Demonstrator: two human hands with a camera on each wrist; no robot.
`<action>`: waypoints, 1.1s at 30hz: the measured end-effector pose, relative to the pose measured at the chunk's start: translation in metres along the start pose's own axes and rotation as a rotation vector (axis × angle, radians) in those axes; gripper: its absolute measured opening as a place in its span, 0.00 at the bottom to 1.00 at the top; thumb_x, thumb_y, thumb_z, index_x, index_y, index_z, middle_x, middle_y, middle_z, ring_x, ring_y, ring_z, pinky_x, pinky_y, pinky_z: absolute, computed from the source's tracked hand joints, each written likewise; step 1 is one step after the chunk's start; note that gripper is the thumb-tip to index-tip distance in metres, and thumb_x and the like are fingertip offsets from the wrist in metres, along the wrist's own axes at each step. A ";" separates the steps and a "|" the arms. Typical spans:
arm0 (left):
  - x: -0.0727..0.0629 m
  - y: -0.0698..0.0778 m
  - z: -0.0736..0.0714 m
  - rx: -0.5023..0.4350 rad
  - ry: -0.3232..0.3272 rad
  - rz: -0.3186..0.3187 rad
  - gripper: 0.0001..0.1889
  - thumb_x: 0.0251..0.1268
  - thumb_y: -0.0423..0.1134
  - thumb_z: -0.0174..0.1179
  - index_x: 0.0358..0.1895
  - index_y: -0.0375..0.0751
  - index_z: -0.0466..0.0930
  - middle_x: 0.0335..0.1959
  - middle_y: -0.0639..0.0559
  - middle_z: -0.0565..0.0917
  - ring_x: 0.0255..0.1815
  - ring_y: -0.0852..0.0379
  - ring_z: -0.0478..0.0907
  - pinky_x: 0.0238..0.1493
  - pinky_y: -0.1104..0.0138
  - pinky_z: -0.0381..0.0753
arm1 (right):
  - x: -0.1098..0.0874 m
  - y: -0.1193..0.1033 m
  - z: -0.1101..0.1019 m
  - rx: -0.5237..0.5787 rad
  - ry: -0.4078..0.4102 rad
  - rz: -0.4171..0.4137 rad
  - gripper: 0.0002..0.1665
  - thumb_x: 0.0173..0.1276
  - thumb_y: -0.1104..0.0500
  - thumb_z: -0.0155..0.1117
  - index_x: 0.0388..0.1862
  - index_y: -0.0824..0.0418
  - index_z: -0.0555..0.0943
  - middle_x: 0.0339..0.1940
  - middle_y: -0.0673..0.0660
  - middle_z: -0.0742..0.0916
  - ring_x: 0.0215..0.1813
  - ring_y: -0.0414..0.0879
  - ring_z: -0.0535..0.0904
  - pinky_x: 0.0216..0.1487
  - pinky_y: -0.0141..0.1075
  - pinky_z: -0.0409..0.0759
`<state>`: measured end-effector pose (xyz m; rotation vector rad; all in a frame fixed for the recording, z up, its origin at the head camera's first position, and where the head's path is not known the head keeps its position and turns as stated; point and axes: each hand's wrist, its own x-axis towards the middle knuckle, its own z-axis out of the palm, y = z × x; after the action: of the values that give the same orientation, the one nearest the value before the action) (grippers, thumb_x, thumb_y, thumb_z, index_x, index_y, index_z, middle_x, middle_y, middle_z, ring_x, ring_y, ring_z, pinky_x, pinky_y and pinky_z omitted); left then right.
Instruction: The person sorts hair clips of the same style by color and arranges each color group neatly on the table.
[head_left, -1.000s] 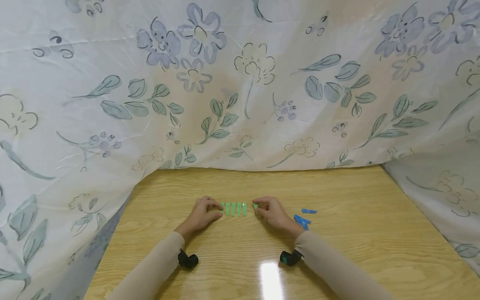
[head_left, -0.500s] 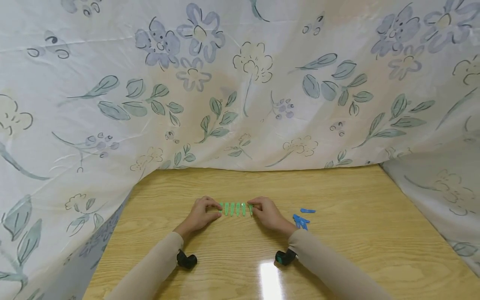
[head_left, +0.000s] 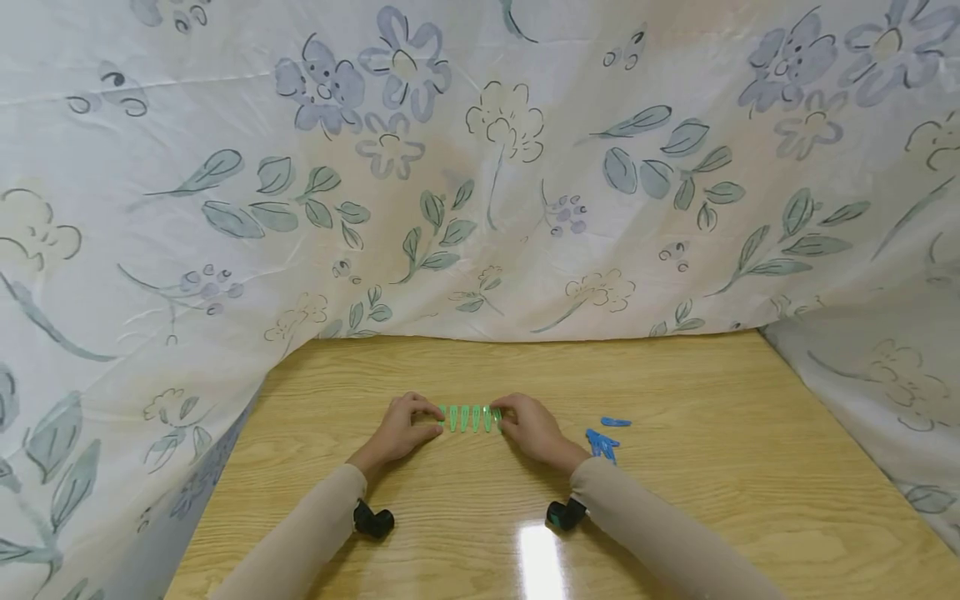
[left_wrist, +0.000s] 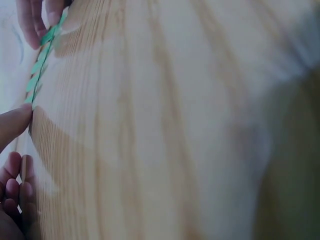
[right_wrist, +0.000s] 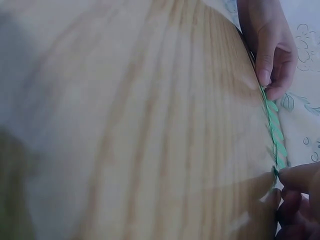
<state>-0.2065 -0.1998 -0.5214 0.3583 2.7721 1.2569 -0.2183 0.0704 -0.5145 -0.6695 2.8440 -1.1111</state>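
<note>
Green snap hair clips (head_left: 465,418) lie side by side in a short row on the wooden table, each pointing toward the person. At the row's left end, my left hand (head_left: 401,427) pinches the outermost clip (head_left: 442,414) between thumb and fingers. My right hand (head_left: 531,427) pinches the clip (head_left: 497,413) at the right end, close against its neighbour. In the left wrist view the thumb (left_wrist: 15,124) of the left hand is right at the row's end. The right wrist view has the right hand (right_wrist: 300,182) at the near end of the green clips (right_wrist: 275,125).
Several blue snap hair clips (head_left: 602,443) lie in a small pile right of the right hand, with a single blue clip (head_left: 616,422) just behind them. A floral curtain (head_left: 480,208) hangs along the table's back edge (head_left: 525,354) and both sides.
My right hand has moved left with the green clip it holds, closing the gap to the row. The left hand has stayed at the row's left end.
</note>
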 end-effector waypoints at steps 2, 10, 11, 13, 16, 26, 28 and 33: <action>0.000 0.000 0.000 0.003 0.002 0.001 0.05 0.63 0.40 0.71 0.40 0.53 0.89 0.53 0.49 0.80 0.61 0.45 0.66 0.63 0.46 0.66 | 0.001 0.000 0.001 -0.006 0.001 0.008 0.17 0.67 0.66 0.68 0.55 0.59 0.86 0.53 0.58 0.88 0.59 0.55 0.83 0.60 0.51 0.80; 0.004 -0.002 -0.004 -0.005 -0.017 0.001 0.05 0.63 0.40 0.71 0.41 0.53 0.89 0.53 0.49 0.79 0.60 0.45 0.66 0.63 0.45 0.66 | 0.007 -0.004 0.000 -0.005 -0.005 0.069 0.17 0.68 0.62 0.69 0.56 0.57 0.86 0.56 0.56 0.86 0.60 0.54 0.82 0.59 0.51 0.81; 0.005 -0.003 -0.004 -0.005 -0.017 0.002 0.05 0.63 0.40 0.71 0.41 0.53 0.89 0.53 0.49 0.79 0.60 0.45 0.66 0.63 0.46 0.66 | 0.007 -0.004 0.000 -0.001 -0.007 0.073 0.17 0.68 0.62 0.69 0.56 0.57 0.86 0.56 0.56 0.86 0.61 0.54 0.82 0.59 0.51 0.81; 0.007 -0.003 -0.005 -0.009 -0.018 0.000 0.05 0.63 0.39 0.71 0.41 0.52 0.89 0.53 0.49 0.79 0.61 0.45 0.66 0.63 0.46 0.66 | 0.009 -0.004 0.000 0.002 -0.009 0.076 0.17 0.69 0.62 0.69 0.56 0.57 0.86 0.56 0.56 0.86 0.61 0.54 0.82 0.59 0.51 0.81; 0.010 -0.005 -0.007 -0.006 -0.014 0.006 0.05 0.63 0.39 0.71 0.40 0.51 0.89 0.52 0.48 0.79 0.60 0.44 0.66 0.62 0.45 0.67 | 0.011 -0.002 0.001 0.001 -0.005 0.076 0.17 0.69 0.61 0.69 0.56 0.56 0.86 0.55 0.56 0.86 0.60 0.53 0.82 0.60 0.51 0.81; 0.023 -0.010 -0.014 -0.005 -0.039 0.005 0.05 0.63 0.39 0.71 0.40 0.53 0.89 0.53 0.49 0.79 0.60 0.46 0.66 0.63 0.47 0.67 | 0.022 0.001 0.005 0.002 0.008 0.093 0.17 0.69 0.61 0.69 0.56 0.56 0.85 0.53 0.55 0.86 0.59 0.53 0.82 0.60 0.52 0.80; 0.026 -0.012 -0.015 -0.008 -0.043 0.013 0.05 0.63 0.39 0.71 0.40 0.53 0.89 0.53 0.49 0.79 0.59 0.46 0.66 0.63 0.47 0.66 | 0.024 0.000 0.005 0.007 0.006 0.096 0.18 0.69 0.61 0.69 0.57 0.57 0.85 0.53 0.56 0.86 0.58 0.54 0.82 0.60 0.52 0.80; 0.032 -0.017 -0.020 -0.020 -0.048 0.044 0.05 0.62 0.39 0.71 0.40 0.51 0.89 0.52 0.48 0.80 0.58 0.46 0.66 0.61 0.47 0.66 | 0.029 -0.002 0.006 0.005 0.007 0.103 0.20 0.69 0.62 0.69 0.59 0.58 0.84 0.53 0.56 0.86 0.58 0.54 0.82 0.59 0.52 0.81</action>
<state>-0.2438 -0.2170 -0.5204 0.4445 2.7242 1.2667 -0.2430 0.0543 -0.5137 -0.5135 2.8440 -1.1062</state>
